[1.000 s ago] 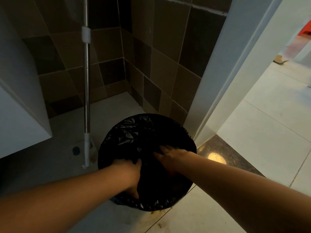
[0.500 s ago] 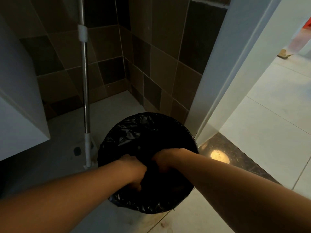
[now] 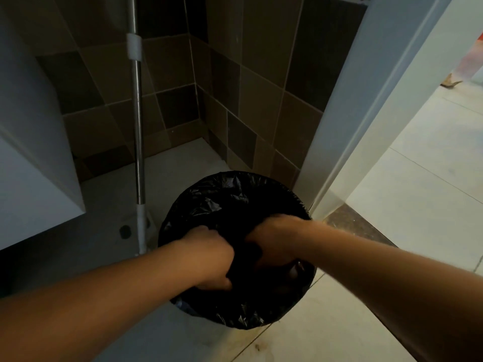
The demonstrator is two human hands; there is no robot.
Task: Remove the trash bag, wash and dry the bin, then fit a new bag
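Note:
A round bin stands on the floor, fully covered by a crinkled black trash bag (image 3: 224, 199) stretched over its rim. Both of my hands reach down into its mouth. My left hand (image 3: 209, 257) is curled into a fist around a fold of the black plastic near the middle. My right hand (image 3: 274, 244) grips the bag beside it, fingers curled into the plastic. The bin's own walls are hidden by the bag.
A metal mop handle (image 3: 138, 142) leans upright just left of the bin. A white cabinet (image 3: 34, 178) juts out at the left. Brown tiled walls meet in the corner behind. A white door frame (image 3: 366, 113) stands at the right, with pale floor tiles (image 3: 418, 205) beyond.
My hands went from lying flat inside the bag to curling into fists around the plastic, bunching it toward the middle. The view shifted slightly.

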